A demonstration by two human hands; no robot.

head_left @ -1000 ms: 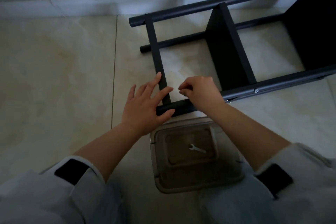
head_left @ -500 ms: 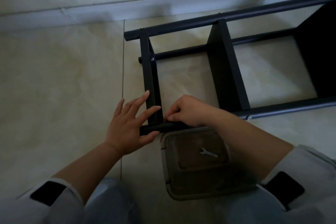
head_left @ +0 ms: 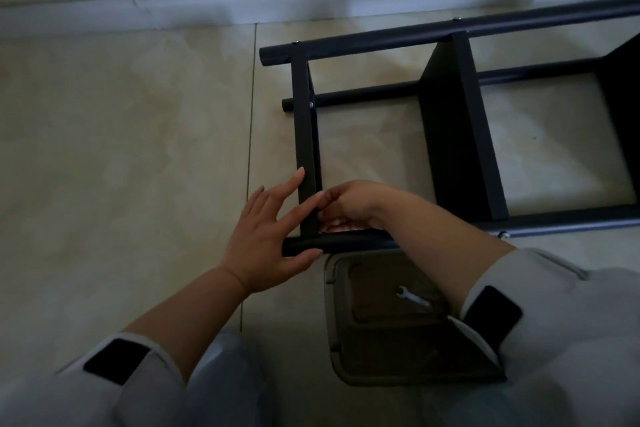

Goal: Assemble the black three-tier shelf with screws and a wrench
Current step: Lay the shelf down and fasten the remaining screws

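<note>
- right hand now reaches inside the shelf corner, fingers curled behind the near tube, no longer over it
- left hand index fingertip higher on end panel

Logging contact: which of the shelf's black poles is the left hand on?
The nearest pole; the left hand rests across its end. The other poles lie farther off, untouched.

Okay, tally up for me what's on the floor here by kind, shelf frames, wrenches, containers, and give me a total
Black shelf frame: 1
Wrench: 1
Lidded plastic container: 1
Total: 3
</note>
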